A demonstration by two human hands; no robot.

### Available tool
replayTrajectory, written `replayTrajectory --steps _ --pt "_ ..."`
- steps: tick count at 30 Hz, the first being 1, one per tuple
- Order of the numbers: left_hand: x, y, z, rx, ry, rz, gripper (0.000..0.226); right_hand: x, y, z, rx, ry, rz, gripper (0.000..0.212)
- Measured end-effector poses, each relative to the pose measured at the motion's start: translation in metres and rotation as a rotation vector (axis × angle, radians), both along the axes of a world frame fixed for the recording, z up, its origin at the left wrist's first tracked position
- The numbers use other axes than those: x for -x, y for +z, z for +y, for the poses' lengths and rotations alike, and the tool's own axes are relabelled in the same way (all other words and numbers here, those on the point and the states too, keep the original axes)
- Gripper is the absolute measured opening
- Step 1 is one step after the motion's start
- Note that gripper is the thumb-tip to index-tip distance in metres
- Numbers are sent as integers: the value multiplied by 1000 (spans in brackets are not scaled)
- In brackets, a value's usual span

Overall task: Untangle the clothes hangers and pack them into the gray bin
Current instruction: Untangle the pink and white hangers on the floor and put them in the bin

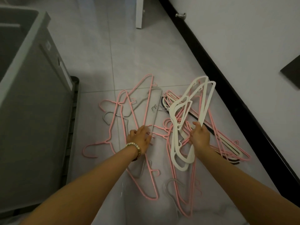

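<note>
Ideally, cream hangers (172,109) clenched in the right hand (200,138) were lifted slowly, pink hangers (148,101) toward the gray bin (32,111) steadied by the left hand (139,136), its grip unclear.
</note>
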State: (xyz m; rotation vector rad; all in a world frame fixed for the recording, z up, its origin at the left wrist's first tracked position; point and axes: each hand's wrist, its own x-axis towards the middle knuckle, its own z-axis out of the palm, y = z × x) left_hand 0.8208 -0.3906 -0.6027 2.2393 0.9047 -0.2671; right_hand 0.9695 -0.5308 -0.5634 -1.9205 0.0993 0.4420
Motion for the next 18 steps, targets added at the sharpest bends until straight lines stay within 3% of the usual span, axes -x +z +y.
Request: replayTrajectory --steps 4,10,14,18 --pt "-23 9 4 -79 23 -39 49 6 -3 0 13 83 -179 27" --pt "-68 7 9 191 212 19 49 6 -8 -5 -17 118 -209 23" --pt "-86 4 16 400 411 -46 48 10 -11 -6 -40 99 -215 24" --pt "-92 11 17 428 444 -172 44 9 -10 1 -32 66 -228 28"
